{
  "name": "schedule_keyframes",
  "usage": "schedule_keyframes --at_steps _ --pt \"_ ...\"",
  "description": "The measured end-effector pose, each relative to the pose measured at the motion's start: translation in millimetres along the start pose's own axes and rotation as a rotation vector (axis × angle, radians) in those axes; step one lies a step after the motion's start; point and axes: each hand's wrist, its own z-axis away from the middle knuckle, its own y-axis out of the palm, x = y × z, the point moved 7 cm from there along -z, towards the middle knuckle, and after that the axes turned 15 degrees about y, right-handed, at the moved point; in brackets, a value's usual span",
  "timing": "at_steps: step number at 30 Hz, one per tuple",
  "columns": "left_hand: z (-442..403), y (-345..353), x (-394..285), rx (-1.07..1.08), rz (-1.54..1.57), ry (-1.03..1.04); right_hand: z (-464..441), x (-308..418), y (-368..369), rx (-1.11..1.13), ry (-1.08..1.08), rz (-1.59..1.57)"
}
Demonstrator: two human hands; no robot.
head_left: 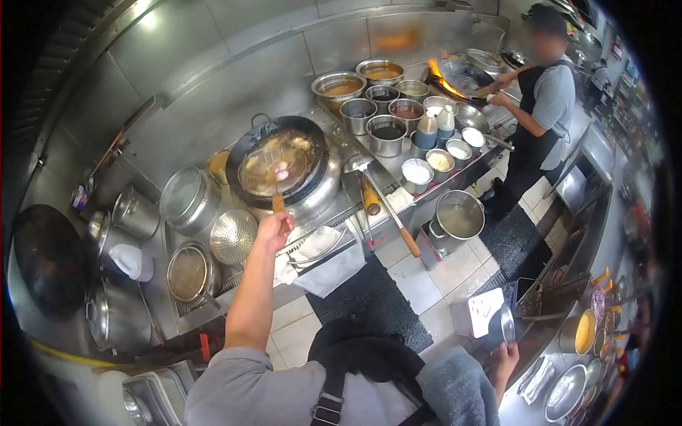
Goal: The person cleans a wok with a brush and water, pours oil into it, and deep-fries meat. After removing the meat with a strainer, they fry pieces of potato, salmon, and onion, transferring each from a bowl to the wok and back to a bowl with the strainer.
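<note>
My left hand [275,231] is wrapped around the wooden handle of a strainer [260,172], whose wire mesh dips into a large black wok [238,186]. Pale pieces of food [282,172] lie in the brown, bubbling liquid there. Off to the right, my right hand [504,358] has its fingers closed on the rim of a round, shallow, greyish dish [506,324]. That dish is tilted almost edge-on beside a white box [477,312], and its material is unclear.
Beside the wok lies a ladle [398,220]; a perforated scoop [234,236] is on its left. Steel pots of sauces [387,135] and squeeze bottles [427,131] line the counter. A co-worker [543,92] handles a flaming wok [462,77]. A pot [460,214] stands low near the aisle.
</note>
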Motion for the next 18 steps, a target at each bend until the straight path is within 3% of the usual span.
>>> schedule_keyframes --at_steps 4,7,10,12,13,14,15,16,17,18 --pt "-5.3 15.0 -4.2 -0.011 -0.033 0.068 53.4 -22.3 -47.5 -0.003 -0.036 -0.027" --pt "-18.7 7.8 -4.5 -0.023 -0.040 0.074 83.6 -39.9 -66.3 -0.058 0.077 0.084" --pt "-24.7 12.0 2.2 -0.041 -0.100 0.050 117.4 -48.3 -72.8 -0.079 -0.011 0.059" --pt "-38.7 -11.5 16.7 0.072 -0.132 0.002 139.6 -56.2 -87.8 -0.208 -0.095 0.194" --pt "-38.8 -18.4 14.6 0.161 -0.130 0.025 164.8 -33.7 -69.7 -0.318 -0.037 0.098" --pt "-38.8 -28.6 17.3 0.101 -0.125 0.073 171.4 -52.4 -75.2 -0.388 0.029 -0.010" --pt "-74.3 -61.0 26.7 0.377 -0.190 0.036 186.3 -39.6 -63.4 -0.430 0.045 -0.055" --pt "-26.6 -26.6 12.6 0.297 -0.298 0.070 187.6 -55.4 -68.4 -0.487 0.053 -0.066" --pt "-62.0 -47.0 23.0 0.220 -0.280 -0.059 188.8 -77.1 -85.2 -0.538 -0.031 0.080" --pt "-67.6 -41.0 31.5 0.259 -0.146 -0.124 204.0 -69.4 -87.5 -0.692 0.031 0.302"
